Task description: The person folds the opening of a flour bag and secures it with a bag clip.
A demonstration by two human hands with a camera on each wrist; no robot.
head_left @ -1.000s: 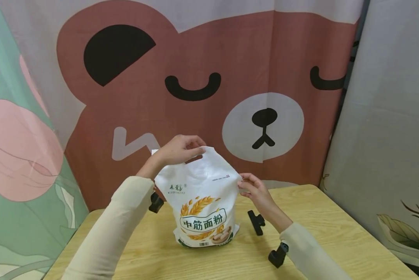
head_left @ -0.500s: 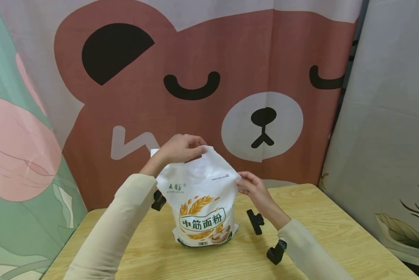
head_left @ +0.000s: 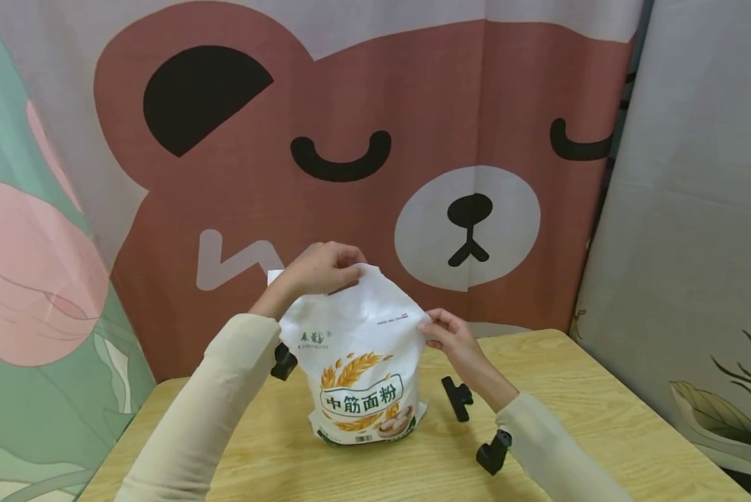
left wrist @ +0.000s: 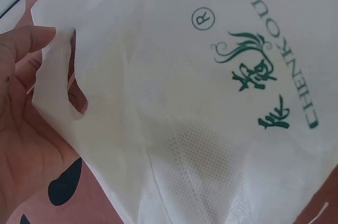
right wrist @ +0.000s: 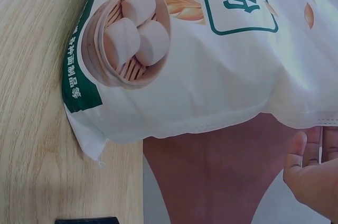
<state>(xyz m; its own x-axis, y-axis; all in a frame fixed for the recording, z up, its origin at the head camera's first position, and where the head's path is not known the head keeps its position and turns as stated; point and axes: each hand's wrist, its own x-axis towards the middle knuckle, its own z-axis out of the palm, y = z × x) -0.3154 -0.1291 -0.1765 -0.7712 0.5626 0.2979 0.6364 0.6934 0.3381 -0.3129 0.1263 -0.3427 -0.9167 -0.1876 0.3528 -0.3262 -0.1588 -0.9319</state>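
Note:
A white flour bag (head_left: 362, 362) with wheat ears and green lettering stands upright on the table in the head view. At its top, my left hand (head_left: 325, 268) pinches the rim beside the cut-out handle hole; the left wrist view shows the thumb (left wrist: 39, 36) on the edge and other fingers behind it. My right hand (head_left: 453, 338) holds the bag's right upper edge between thumb and fingers. In the right wrist view that hand (right wrist: 317, 179) is partly cut off, its fingertips hidden at the bag's edge. Right of the bag lies a black clip (head_left: 457, 399).
The wooden table (head_left: 237, 446) carries the bag and the clip. A curtain with a bear print (head_left: 362, 209) hangs right behind the table, and a grey curtain (head_left: 683, 209) hangs at the right. Black wrist cameras (head_left: 494, 452) sit at both sleeves.
The head view has shifted slightly. Both hands keep their places on the bag, and the handle hole is now more hidden by the left hand.

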